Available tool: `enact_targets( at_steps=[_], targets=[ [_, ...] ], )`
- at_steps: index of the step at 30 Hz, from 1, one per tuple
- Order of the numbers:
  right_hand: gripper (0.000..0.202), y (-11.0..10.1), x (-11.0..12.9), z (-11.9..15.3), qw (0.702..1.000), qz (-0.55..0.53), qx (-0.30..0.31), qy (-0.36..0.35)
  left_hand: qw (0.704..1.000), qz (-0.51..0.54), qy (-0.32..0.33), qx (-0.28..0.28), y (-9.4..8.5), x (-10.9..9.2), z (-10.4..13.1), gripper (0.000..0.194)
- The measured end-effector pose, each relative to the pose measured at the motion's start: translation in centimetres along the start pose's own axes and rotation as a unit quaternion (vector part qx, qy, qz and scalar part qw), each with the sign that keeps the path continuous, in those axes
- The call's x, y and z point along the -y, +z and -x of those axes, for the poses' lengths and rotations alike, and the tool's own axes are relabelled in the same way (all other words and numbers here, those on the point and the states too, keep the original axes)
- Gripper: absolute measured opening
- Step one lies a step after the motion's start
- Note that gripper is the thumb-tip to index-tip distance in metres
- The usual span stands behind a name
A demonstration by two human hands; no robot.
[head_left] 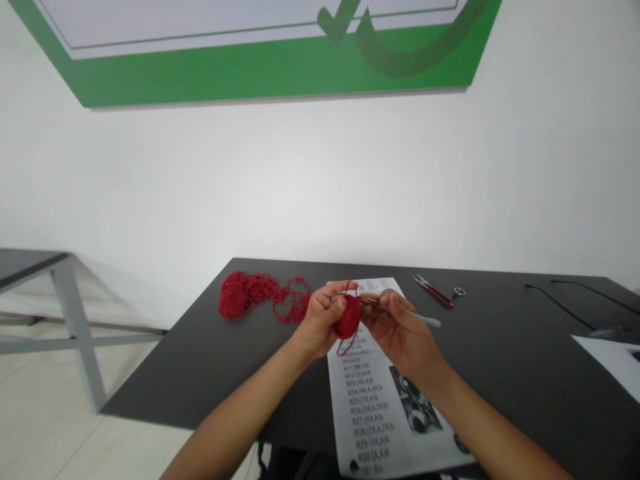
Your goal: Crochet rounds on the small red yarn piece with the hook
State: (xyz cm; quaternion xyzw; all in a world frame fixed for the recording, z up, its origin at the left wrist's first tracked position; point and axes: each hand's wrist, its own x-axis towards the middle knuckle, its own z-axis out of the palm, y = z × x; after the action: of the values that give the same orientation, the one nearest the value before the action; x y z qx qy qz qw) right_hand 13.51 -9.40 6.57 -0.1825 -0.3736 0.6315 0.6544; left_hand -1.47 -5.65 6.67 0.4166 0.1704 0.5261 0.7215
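Note:
Between thumb and fingers my left hand [321,321] pinches a small piece of red crochet work [348,319]. A strand of red yarn loops up over the left fingers, and another loop hangs below the piece. My right hand [400,327] is closed around a crochet hook [429,321] with a pale grey handle, its metal shaft pointing left to the edge of the red piece. Whether the hook tip sits inside a stitch is too small to tell. Both hands are raised over a printed pattern sheet [367,407] lying on the dark table.
A ball of red yarn [234,295] with loose tangled strands [293,300] lies at the left on the table [200,373]. Red-handled thread snips [434,292] rest behind my right hand. Eyeglasses [595,327] and another paper [613,363] are at the far right. A white wall stands behind.

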Motion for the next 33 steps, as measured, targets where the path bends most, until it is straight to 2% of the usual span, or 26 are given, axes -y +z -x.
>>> enact_targets(
  at_steps=[2,5,8,11,16,23,26,33],
  targets=[
    [0.019,-0.2,-0.2,-0.1,1.000,-0.003,-0.021,-0.017,0.992,-0.113,0.056,-0.009,-0.1,-0.1,-0.1,0.048],
    [0.020,-0.6,-0.5,-0.3,0.995,0.040,-0.063,-0.060,0.954,-0.265,0.135,-0.044,-0.1,-0.4,-0.2,0.041],
    [0.023,-1.1,-0.9,-0.5,0.987,0.090,-0.095,-0.091,0.932,-0.326,0.149,-0.060,0.1,-0.3,-0.1,0.039],
    [0.023,-1.6,-1.0,-0.7,0.980,0.119,-0.117,-0.104,0.932,-0.331,0.136,-0.060,0.3,0.1,0.0,0.039],
    [0.026,-1.8,-0.6,-0.6,0.964,0.195,-0.136,-0.119,0.950,-0.291,0.100,-0.050,0.3,0.6,0.0,0.046],
    [0.032,-0.5,0.6,0.2,0.897,0.373,-0.156,-0.181,0.970,-0.229,0.060,-0.056,0.2,0.9,-0.2,0.054],
    [0.030,-0.2,0.7,0.4,0.878,0.405,-0.149,-0.208,0.967,-0.236,0.071,-0.068,0.1,0.9,-0.2,0.051],
    [0.017,-0.4,0.6,0.5,0.854,0.442,-0.106,-0.253,0.959,-0.259,0.089,-0.067,-0.1,1.1,-0.2,0.049]
  ],
)
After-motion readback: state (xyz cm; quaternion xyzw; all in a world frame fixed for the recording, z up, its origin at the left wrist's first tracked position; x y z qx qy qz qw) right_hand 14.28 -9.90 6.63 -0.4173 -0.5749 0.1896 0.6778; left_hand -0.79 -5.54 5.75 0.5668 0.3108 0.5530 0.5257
